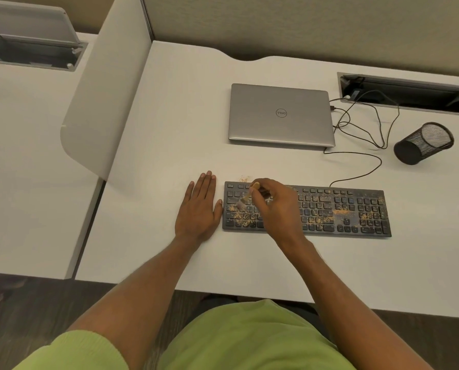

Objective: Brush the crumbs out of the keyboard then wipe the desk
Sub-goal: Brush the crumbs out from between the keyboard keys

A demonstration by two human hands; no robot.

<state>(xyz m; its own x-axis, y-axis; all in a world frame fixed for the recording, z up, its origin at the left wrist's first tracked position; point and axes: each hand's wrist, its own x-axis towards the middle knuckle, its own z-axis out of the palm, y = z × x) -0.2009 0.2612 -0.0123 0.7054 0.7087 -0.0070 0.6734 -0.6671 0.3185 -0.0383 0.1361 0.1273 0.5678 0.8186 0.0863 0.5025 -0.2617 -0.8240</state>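
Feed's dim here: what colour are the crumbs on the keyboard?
Orange-tan crumbs against the dark grey keyboard, clearest in the head view.

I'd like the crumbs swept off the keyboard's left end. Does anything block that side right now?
Yes: the left hand lies flat on the desk beside the left end of the keyboard, while the right hand holds the brush over the crumbs there.

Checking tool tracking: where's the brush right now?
Head view: the brush is in the right hand, bristles at the left end of the keyboard, just right of the flat left hand.
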